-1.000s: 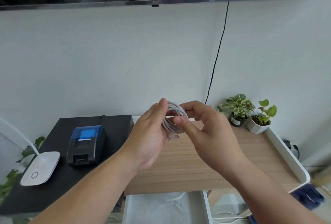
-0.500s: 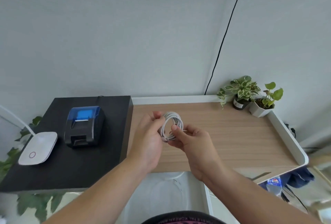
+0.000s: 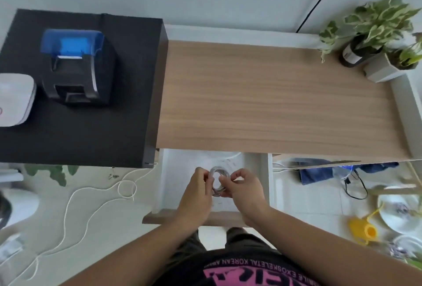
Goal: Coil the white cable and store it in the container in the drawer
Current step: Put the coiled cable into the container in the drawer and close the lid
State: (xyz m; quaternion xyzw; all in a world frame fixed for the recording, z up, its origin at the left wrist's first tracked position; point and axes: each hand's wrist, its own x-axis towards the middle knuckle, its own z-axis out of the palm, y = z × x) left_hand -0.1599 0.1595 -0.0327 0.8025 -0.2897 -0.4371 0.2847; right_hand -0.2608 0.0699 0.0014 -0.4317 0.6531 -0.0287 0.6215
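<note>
Lowered from above the wooden desktop point(image 3: 274, 102), both hands now hold the coiled white cable point(image 3: 218, 180) over the open drawer point(image 3: 258, 171): the left hand point(image 3: 196, 196) pinches its left side, the right hand point(image 3: 245, 191) its right. Left of the drawer, a black printer point(image 3: 75, 66) sits on a black cabinet point(image 3: 80, 130).

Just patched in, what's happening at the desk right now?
A person holds a coiled white cable between both hands, the left hand on one side of the loop and the right hand on the other. The coil hangs over the open white drawer below the wooden desktop. It has not been let go yet. Whether a container sits inside the drawer is hard to make out from this view.
</note>
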